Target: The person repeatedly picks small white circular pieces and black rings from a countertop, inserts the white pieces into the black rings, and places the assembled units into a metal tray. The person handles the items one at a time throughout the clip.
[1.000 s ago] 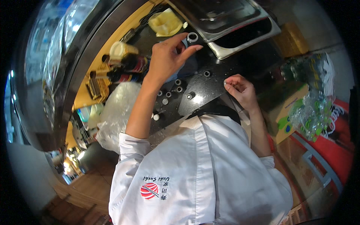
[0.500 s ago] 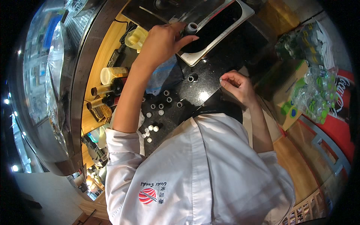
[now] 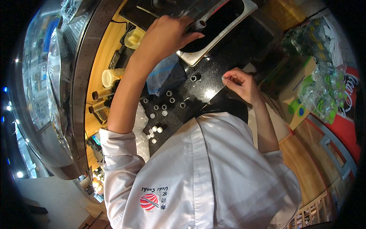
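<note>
Dark bottle (image 3: 198, 26) is gripped by left hand (image 3: 167, 36) near pan rim (image 3: 193, 60); across counter (image 3: 209, 83), whitish piece (image 3: 223, 77) is pinched by right hand (image 3: 243, 86).

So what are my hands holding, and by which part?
Left hand: a small dark cylindrical bottle, held by its side. Right hand: a tiny whitish object, pinched; exact part unclear.

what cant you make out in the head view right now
In the head view:
- Small bottle: lower part hidden by the left hand.
- Pale object in the right hand: too small to identify.
- Pan: cut off by the top edge.
- Dark bottles: partly hidden by the left forearm.
</note>
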A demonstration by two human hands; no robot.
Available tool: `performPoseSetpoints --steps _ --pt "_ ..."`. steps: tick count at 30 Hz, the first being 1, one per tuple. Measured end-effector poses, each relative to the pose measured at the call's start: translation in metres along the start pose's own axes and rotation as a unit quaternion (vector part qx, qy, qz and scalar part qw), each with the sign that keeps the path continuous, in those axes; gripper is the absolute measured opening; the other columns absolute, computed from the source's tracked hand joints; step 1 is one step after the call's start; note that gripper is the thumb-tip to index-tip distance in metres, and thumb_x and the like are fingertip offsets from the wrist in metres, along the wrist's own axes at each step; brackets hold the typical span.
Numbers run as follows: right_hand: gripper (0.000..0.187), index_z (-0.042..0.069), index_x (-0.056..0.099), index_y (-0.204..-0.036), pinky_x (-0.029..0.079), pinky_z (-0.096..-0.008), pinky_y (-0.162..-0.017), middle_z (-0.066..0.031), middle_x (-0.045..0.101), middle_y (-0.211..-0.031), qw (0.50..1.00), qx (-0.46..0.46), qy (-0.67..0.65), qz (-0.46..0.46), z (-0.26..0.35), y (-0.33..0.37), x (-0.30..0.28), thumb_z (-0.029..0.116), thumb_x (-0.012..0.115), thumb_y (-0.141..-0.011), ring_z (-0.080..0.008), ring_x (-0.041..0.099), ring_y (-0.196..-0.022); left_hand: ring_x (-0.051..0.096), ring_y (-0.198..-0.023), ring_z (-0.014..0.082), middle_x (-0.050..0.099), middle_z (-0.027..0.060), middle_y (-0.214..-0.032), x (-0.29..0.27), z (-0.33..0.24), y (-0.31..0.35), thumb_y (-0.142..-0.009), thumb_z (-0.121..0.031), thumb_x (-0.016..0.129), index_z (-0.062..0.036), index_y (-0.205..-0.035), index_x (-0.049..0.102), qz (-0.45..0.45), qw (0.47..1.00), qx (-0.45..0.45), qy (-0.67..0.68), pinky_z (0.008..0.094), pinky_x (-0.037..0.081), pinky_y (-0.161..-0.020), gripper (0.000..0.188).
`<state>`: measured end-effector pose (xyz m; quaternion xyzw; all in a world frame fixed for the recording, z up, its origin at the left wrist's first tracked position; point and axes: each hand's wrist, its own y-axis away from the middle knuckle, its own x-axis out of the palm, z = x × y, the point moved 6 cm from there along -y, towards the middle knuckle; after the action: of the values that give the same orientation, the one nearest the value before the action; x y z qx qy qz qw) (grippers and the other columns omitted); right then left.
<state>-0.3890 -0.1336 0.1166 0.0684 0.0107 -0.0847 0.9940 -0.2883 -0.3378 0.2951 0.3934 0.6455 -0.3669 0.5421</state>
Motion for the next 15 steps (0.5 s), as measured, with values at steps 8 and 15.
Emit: performPoseSetpoints --steps 8,15 --pt "0.018 0.005 0.070 -0.103 0.051 -0.0231 -0.070 0.0002 0.066 -0.091 1.000 -0.003 -0.004 -0.004 -0.010 0.000 0.000 0.018 0.076 -0.091 -0.0058 0.062 -0.079 0.070 -0.077 0.0380 0.069 0.0183 -0.074 0.003 -0.005 -0.005 -0.086 -0.045 0.072 -0.0067 -0.104 0.072 0.011 0.999 0.016 -0.039 0.0469 0.057 -0.072 0.042" --pt "0.019 0.006 0.070 -0.103 0.051 -0.0237 -0.071 0.0001 0.067 -0.091 1.000 0.022 0.003 0.004 -0.013 0.001 -0.001 0.019 0.076 -0.091 -0.0063 0.061 -0.080 0.069 -0.070 0.0353 0.069 0.0156 -0.070 0.003 -0.007 -0.006 -0.086 -0.046 0.073 -0.0079 -0.106 0.073 0.010 0.999 0.014 -0.039 0.0440 0.056 -0.068 0.043"
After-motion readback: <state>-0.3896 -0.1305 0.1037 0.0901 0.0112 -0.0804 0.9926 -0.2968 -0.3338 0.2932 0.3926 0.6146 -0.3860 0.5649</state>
